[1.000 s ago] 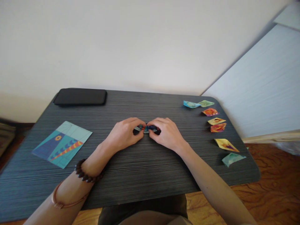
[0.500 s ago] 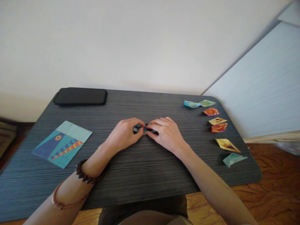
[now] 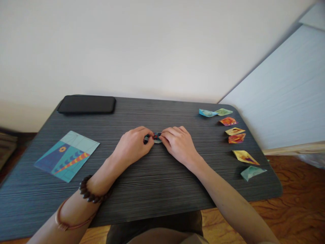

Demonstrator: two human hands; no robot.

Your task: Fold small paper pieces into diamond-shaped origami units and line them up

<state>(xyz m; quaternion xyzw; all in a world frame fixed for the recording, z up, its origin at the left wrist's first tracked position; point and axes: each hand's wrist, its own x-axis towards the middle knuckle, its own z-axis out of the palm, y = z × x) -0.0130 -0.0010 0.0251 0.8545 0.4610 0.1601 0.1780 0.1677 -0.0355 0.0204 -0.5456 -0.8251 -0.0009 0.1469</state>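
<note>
A small folded piece of origami paper (image 3: 157,138), dark blue and teal with a bit of red, is held low over the middle of the table. My left hand (image 3: 134,144) pinches its left end between thumb and fingers. At its right end, my right hand (image 3: 179,144) grips it with thumb and fingertips. Both ends of the paper are partly hidden by my fingers, and its exact shape is hard to make out.
A flat patterned paper sheet (image 3: 67,156) lies at the left, with a black phone (image 3: 86,104) behind it. Along the right side sit several folded paper pieces, among them a yellow one (image 3: 245,157) and a teal one (image 3: 252,173). A wall rises behind the table (image 3: 157,183).
My fingers have spread slightly apart along the paper, so more of its middle shows, including a red patch. Nothing else on the table has moved.
</note>
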